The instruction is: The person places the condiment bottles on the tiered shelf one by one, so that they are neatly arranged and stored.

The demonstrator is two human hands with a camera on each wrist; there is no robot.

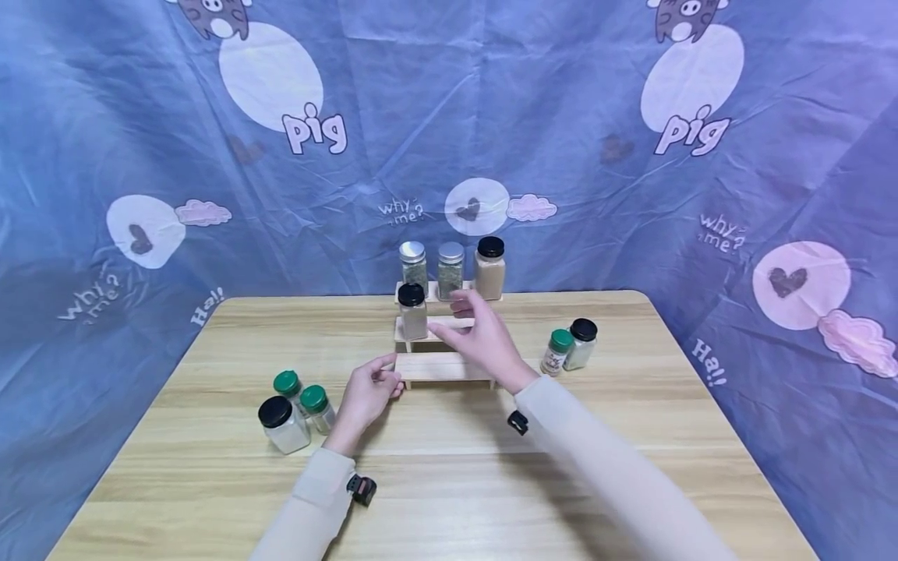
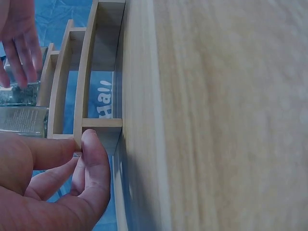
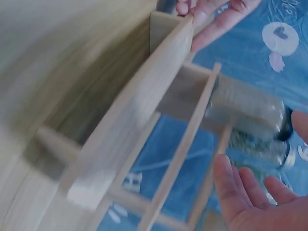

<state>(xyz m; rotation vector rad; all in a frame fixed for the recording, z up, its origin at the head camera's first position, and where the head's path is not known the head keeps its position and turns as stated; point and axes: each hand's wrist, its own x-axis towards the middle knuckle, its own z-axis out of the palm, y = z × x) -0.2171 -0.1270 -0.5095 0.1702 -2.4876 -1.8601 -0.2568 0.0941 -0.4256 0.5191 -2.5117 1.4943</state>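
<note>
A three-step wooden spice rack (image 1: pixel 443 365) stands on the table. My left hand (image 1: pixel 368 396) pinches the left end of its lowest step between thumb and fingers, as the left wrist view (image 2: pixel 84 192) shows up close. Over the middle step is my right hand (image 1: pixel 486 336), fingers apart and holding nothing. Just left of it, a black-lidded jar (image 1: pixel 414 322) of pale powder stands upright on the middle step's left end. On the top step are two silver-lidded jars (image 1: pixel 450 280) of green herbs and a black-lidded jar (image 1: pixel 489 274) of tan powder.
On the table's left, two green-lidded jars (image 1: pixel 319 413) cluster with a black-lidded jar (image 1: pixel 288 432). Right of the rack, a green-lidded jar (image 1: pixel 556 354) stands beside another black-lidded jar (image 1: pixel 581 347). A blue printed cloth (image 1: pixel 393 93) hangs behind the table.
</note>
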